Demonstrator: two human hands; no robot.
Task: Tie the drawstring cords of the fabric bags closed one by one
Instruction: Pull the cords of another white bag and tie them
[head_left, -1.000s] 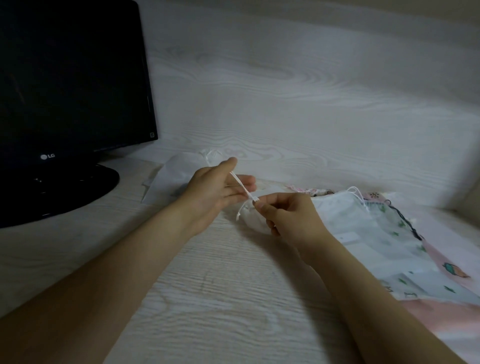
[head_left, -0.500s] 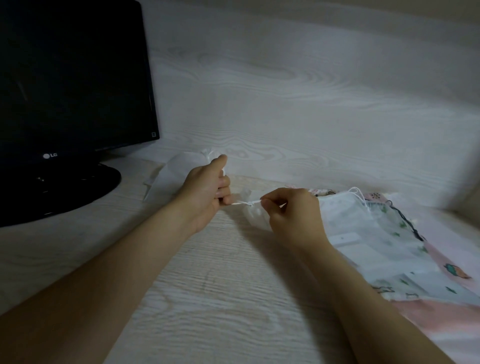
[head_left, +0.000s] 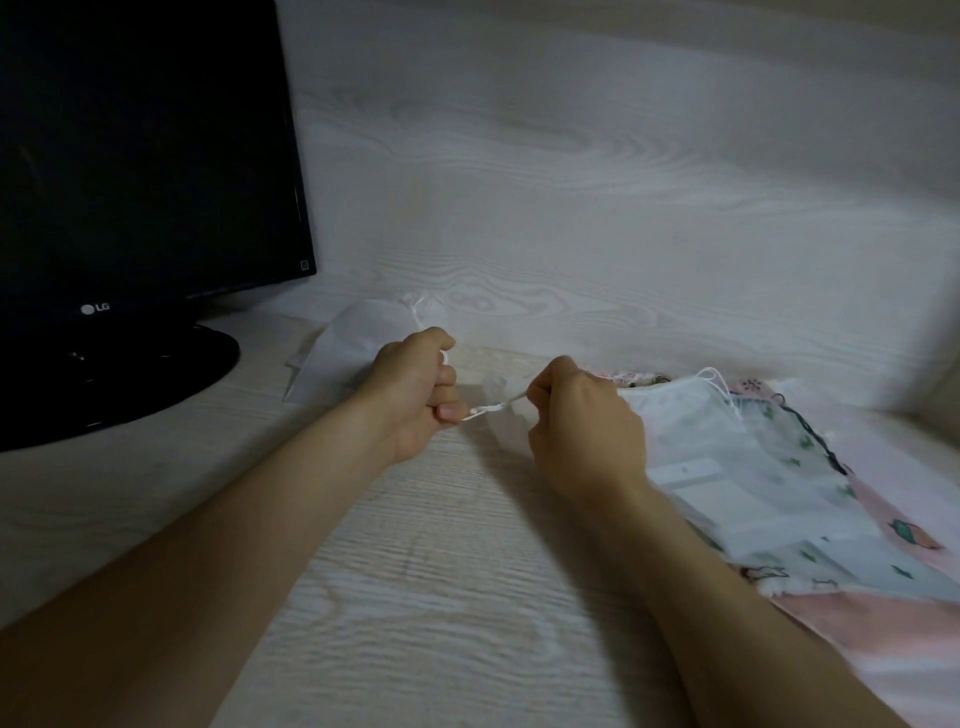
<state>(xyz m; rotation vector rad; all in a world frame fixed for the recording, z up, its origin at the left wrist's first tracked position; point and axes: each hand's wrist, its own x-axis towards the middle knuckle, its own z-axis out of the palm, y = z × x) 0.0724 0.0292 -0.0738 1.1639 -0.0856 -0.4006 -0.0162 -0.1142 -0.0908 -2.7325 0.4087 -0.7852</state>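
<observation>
Cord (head_left: 491, 408) stretches taut between my two fists, low over the desk (head_left: 415, 597) at the mouth of a white bag (head_left: 501, 415) mostly hidden behind my right hand (head_left: 582, 431). My left hand (head_left: 415, 395) pinches one end, my right the other. To seat the knot well, I'd pull both ends evenly and level, so it cinches at the mouth. More bags (head_left: 753, 467) lie just right; one bag (head_left: 358, 348) sits behind my left hand.

A pale wood-grain desk (head_left: 415, 597) meets a matching wall panel (head_left: 571, 156) in dim light, with a dark monitor (head_left: 130, 156) standing at the left.
</observation>
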